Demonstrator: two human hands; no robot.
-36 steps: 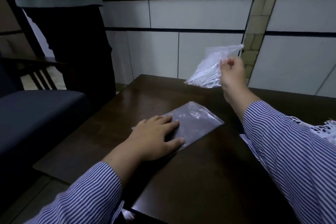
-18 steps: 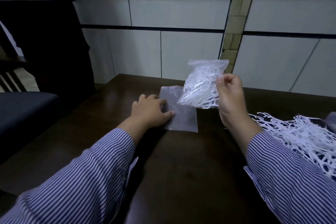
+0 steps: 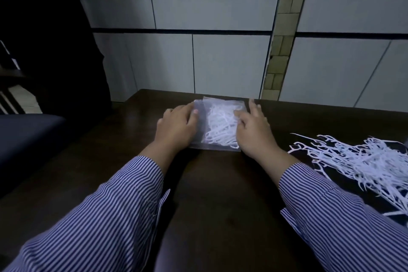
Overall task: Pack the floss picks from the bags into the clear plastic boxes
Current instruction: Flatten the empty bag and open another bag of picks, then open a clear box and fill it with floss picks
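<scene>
Striped sleeves (image 3: 114, 212) cross the dark tabletop (image 3: 212, 194). Loose floss picks (image 3: 357, 161) lie right of the bag of picks (image 3: 223, 126). The left hand (image 3: 176, 128) rests flat at its left edge, apparently on an empty bag (image 3: 198, 115); the right hand (image 3: 254, 128) touches its right side, fingers relaxed.

Left hand (image 3: 176, 127), right hand (image 3: 254, 130) flat, forward.

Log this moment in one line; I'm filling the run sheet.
left hand: on empty clear bag | right hand: on clear bag of white floss picks | loose white picks: right
</scene>
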